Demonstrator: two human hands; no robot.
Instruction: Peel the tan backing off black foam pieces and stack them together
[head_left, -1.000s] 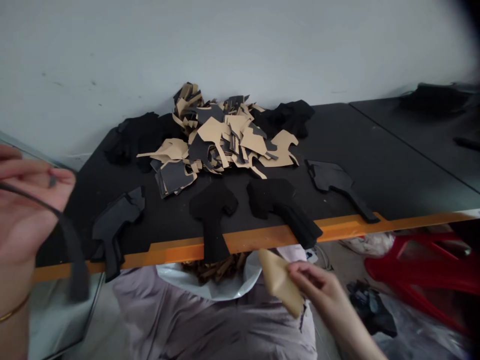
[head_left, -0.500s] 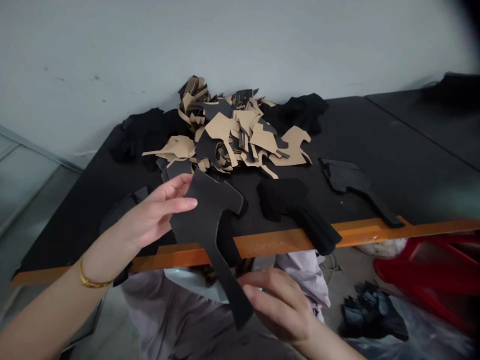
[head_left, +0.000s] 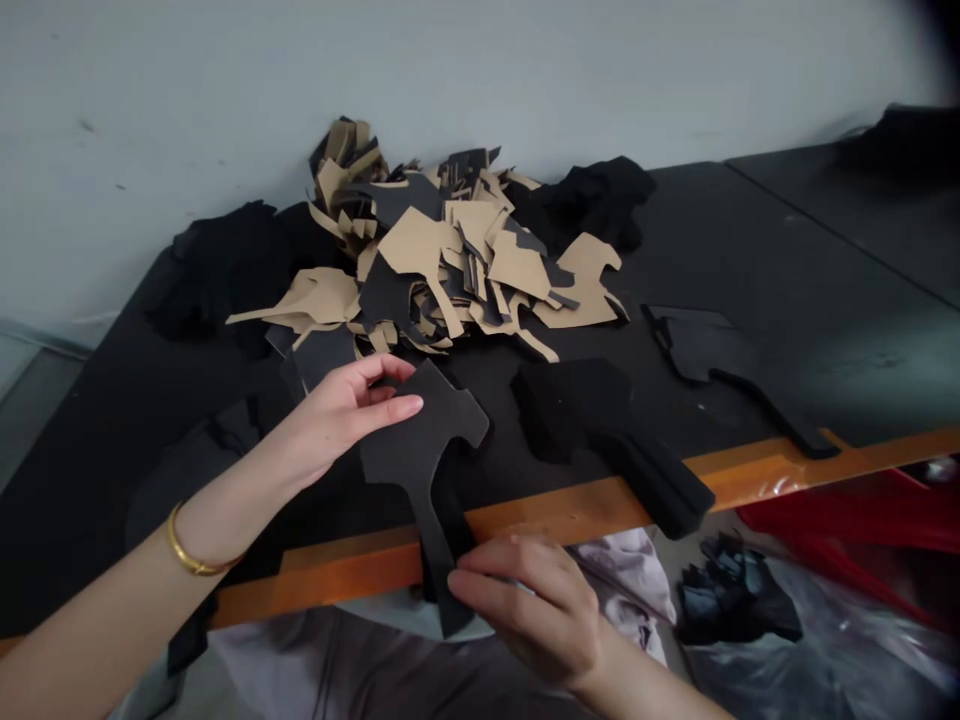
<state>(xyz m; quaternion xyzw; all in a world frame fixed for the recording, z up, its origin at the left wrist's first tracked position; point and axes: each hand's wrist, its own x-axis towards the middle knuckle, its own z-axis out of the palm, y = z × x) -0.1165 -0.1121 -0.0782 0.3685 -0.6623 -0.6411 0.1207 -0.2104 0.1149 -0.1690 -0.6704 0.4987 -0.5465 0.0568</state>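
Note:
A flat black cut piece (head_left: 409, 445) with a narrow tail lies over the near edge of the black table (head_left: 712, 240). My left hand (head_left: 349, 410), a gold bangle on its wrist, pinches the wide upper part of the piece between thumb and fingers. The fingers of my right hand (head_left: 532, 600) grip the tail below the edge. Other black material shows just under the piece. To the right sits a thick stack of black pieces (head_left: 615, 430), its tail jutting past the orange edge tape (head_left: 562, 508).
A heap of tan and black cut pieces (head_left: 420, 245) lies against the wall. Dark bundles flank it. Another black piece (head_left: 705, 350) rests at the right. Below the table are a red object (head_left: 840, 535), clear plastic and a black bundle (head_left: 735, 595).
The piece in my hands has come down closer to the table, its tail now hanging more steeply. Both hands moved with it, and the view has shifted slightly.

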